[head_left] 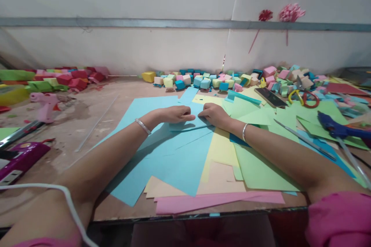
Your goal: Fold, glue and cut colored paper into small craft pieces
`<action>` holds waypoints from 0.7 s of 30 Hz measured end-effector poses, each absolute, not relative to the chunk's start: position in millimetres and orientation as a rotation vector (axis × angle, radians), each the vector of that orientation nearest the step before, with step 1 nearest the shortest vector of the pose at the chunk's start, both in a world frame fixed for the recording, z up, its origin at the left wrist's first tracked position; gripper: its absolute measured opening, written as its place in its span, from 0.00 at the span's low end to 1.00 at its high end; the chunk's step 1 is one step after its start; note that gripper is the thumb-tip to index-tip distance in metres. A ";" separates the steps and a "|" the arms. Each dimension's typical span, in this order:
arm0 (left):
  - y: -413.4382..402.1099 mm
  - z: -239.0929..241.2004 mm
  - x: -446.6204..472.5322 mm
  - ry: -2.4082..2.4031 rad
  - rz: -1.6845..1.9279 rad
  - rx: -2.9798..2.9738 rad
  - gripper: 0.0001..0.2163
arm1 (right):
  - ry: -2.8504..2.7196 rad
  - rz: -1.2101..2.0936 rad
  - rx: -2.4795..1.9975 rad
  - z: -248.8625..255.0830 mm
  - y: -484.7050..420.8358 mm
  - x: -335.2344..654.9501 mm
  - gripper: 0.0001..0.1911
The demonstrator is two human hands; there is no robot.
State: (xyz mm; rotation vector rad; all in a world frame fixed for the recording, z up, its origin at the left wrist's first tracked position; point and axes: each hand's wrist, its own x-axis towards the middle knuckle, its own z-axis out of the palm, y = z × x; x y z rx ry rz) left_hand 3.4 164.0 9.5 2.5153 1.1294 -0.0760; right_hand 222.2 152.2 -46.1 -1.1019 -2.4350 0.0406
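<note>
Over a large light blue paper sheet (pixel 171 158), both of my hands are close together, working a smaller folded blue paper piece (pixel 188 125). My left hand (pixel 176 114) has its fingers bent over this piece, the thumb pointing right along it. From the other side my right hand (pixel 214 115) grips it with thumb and forefinger drawn together. A raised, darker folded edge runs below the hands. Fine lines are marked on the large sheet. My fingers partly hide the piece.
Several small paper boxes (pixel 205 83) line the wall. To the right lie green sheets (pixel 266 166), a phone (pixel 271 97), scissors (pixel 304 98), a craft knife (pixel 304 139) and a blue glue gun (pixel 342 127). On the left are a pink glue gun (pixel 45 104) and a purple power strip (pixel 24 160).
</note>
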 end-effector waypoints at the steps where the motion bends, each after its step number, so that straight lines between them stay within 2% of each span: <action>1: 163.4 6.2 6.2 1.180 -0.057 2.528 0.19 | -2.434 0.040 -1.103 -45.9 152.1 222.2 0.16; 11: 159.2 8.3 3.4 1.097 -0.117 2.600 0.30 | -2.442 0.013 -1.107 -46.5 152.5 222.2 0.16; 17: 166.9 8.9 1.1 1.020 -0.118 2.556 0.21 | -2.455 0.001 -1.102 -46.0 152.9 222.5 0.17; 21: 170.4 15.3 -7.9 0.854 -0.146 2.534 0.25 | -2.458 0.005 -1.092 -46.0 153.0 222.1 0.17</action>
